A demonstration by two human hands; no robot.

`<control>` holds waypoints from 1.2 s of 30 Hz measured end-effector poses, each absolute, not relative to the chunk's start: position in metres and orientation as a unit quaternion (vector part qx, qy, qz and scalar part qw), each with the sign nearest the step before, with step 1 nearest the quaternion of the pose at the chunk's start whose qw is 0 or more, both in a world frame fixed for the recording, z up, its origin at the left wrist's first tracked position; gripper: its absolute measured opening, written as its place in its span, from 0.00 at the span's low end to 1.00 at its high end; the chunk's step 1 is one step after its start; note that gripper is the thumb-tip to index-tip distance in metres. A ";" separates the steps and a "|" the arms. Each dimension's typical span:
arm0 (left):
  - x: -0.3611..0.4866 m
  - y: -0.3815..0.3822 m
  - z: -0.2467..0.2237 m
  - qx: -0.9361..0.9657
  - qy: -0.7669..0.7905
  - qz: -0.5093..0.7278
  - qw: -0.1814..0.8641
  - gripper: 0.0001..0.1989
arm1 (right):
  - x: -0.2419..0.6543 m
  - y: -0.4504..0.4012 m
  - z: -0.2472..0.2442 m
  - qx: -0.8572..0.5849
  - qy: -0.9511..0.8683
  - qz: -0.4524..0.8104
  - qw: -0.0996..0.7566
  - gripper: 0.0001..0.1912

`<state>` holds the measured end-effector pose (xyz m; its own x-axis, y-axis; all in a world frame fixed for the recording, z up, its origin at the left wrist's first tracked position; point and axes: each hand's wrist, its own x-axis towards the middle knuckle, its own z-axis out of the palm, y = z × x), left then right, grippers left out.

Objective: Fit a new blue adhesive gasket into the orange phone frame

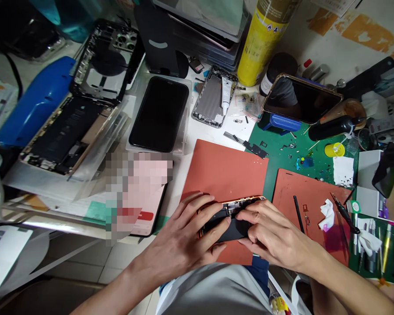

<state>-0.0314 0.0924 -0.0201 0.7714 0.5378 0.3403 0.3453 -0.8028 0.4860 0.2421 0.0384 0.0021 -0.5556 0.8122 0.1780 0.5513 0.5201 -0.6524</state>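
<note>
Phone (231,218) btwn L hand (197,229) & R hand (272,232), touching both.

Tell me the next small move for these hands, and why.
Probably ease the right hand back slightly while the left hand steadies the opened phone. Small inner parts lie exposed along its far edge, and the fingers cover much of the rest, so pressing unseen seems risky.

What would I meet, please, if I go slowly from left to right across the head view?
Blue plastic object, black phone lying flat, opened phone being held, thin black stick, small yellow cup, yellow pen-like tool.
</note>
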 end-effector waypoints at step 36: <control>-0.032 0.090 -0.028 0.935 0.237 0.194 0.180 0.27 | 0.251 0.038 0.005 -0.413 -0.843 0.250 0.236 0.10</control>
